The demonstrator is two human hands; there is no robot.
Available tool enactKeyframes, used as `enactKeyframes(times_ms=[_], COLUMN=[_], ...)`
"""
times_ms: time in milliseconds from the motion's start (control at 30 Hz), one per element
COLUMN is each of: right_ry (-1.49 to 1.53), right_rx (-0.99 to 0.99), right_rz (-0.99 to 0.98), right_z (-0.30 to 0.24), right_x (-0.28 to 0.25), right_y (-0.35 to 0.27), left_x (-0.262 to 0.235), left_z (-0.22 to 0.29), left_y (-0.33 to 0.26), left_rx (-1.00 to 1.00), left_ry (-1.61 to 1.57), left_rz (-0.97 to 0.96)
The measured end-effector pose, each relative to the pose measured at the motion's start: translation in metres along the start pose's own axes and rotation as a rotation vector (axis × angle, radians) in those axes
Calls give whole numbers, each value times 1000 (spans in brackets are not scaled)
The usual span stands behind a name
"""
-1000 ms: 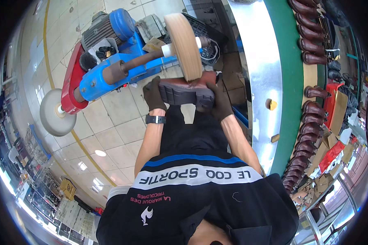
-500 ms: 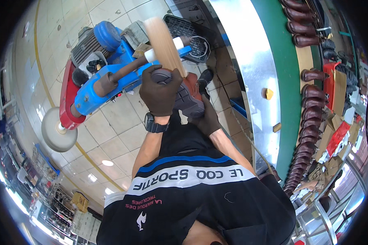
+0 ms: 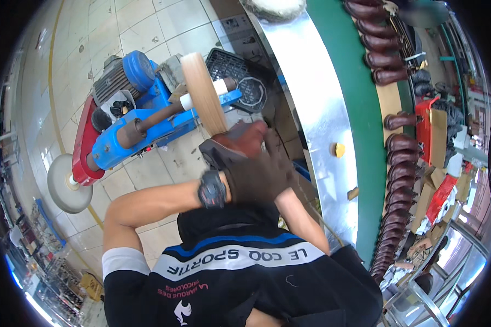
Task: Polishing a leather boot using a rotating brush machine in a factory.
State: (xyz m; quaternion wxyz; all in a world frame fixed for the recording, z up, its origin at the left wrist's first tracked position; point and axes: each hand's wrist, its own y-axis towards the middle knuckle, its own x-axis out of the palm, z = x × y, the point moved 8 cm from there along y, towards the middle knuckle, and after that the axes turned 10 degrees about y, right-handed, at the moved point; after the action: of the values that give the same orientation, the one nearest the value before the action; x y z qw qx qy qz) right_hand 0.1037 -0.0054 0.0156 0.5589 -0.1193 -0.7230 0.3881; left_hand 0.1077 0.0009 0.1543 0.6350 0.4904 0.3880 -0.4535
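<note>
A reddish-brown leather shoe (image 3: pixel 245 137) with a dark sole is held at the lower edge of a tan buffing wheel (image 3: pixel 202 90). Whether its leather touches the wheel I cannot tell. My left hand (image 3: pixel 250 181), in a dark brown glove with a black watch at the wrist, wraps the near end of the shoe and is somewhat blurred. On the right side, my right hand (image 3: pixel 280 163), gloved alike, grips the shoe and is partly covered by the left. The wheel sits on the shaft of a blue machine (image 3: pixel 114 139).
A pale round wheel (image 3: pixel 70 182) is on the machine's other end, by a red guard (image 3: pixel 84 144). Behind stands a black plastic crate (image 3: pixel 229 65). Along my right runs a metal-edged green bench (image 3: pixel 346 109) with a fluffy pad (image 3: pixel 275 6) and rows of brown shoes (image 3: pixel 401 150).
My left hand has moved from the shoe's wheel side to its near end, beside my right hand. The shoe has turned, with more leather facing up. The whole view has shifted slightly.
</note>
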Motion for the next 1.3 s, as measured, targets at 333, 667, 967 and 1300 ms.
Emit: enactKeyframes(times_ms=[333,667,967,1300], right_ry=[-144,3,-420,-777], right_rx=[352,457,424,208], right_rz=[90,-14,-28,-207], right_z=[37,37,42,19], right_x=[-23,-16,-20,-2], right_y=[-32,59,71,56], left_x=[165,293,361,225], left_z=[-51,-138,-98,-54], left_y=[-210,-208,-252,-203], left_rx=[-1653,-1048,-1251,-1497], left_ry=[-1264,-1396,-973,-1548], left_rz=[772,546,617,526])
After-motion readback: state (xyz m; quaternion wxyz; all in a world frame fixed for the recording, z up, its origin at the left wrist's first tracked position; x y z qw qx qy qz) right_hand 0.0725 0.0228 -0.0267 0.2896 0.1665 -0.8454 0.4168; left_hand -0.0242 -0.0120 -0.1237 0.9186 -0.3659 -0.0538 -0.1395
